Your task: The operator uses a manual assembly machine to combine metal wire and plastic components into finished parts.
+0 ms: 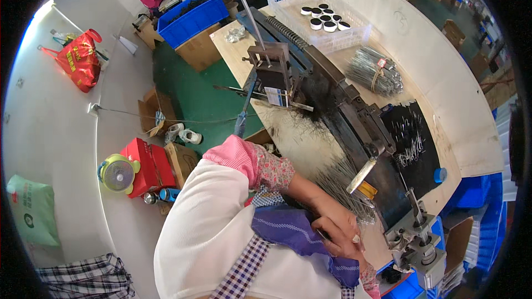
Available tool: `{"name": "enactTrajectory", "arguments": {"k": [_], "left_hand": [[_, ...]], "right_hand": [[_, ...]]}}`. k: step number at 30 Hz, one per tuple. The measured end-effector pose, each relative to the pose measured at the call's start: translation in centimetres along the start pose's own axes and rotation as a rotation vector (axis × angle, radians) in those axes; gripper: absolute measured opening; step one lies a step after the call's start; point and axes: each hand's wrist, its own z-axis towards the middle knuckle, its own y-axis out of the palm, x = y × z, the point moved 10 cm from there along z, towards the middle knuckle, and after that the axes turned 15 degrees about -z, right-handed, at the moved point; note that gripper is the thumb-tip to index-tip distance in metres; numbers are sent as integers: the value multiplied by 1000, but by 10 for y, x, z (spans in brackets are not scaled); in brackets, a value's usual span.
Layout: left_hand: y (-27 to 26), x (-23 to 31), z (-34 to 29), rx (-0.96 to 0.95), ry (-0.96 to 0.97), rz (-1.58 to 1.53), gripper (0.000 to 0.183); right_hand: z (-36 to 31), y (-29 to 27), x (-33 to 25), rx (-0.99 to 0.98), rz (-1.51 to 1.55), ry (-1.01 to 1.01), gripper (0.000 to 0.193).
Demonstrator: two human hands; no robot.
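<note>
Our left hand [347,223] and right hand [339,246] are overlapping left of the dark metal machine [363,117].
Fingers [327,227] are curling inward; whether either hand is gripping anything, we cannot tell. Thin, straight grey wires [339,181] are fanning across the pale worktop [299,147], also left of the machine.

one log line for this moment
left hand, right hand: close together | grips: unclear | nearby: thin grey metal wires, long dark metal machine

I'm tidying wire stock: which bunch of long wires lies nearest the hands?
The loose, fanned-out bunch on the near side of the machine; the other, a tied bundle, lies beyond the machine beside the translucent basket.
</note>
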Motion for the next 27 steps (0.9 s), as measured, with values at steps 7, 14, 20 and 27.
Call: {"name": "enactTrajectory", "arguments": {"k": [7,14,20,27], "left_hand": [[34,47,-16,-538,506,-247,25],[13,68,-6,-937,1036,-914,26],[-57,1,58,-637,1574,-1214,33],[25,-111,220,176,801,-172,70]], "right_hand": [[-4,-17,1,73,86,-57,22],[-10,-19,15,20,-67,11,20],[-39,-59,47,257,-557,323,28],[-41,-33,74,44,-695,364,32]]}}
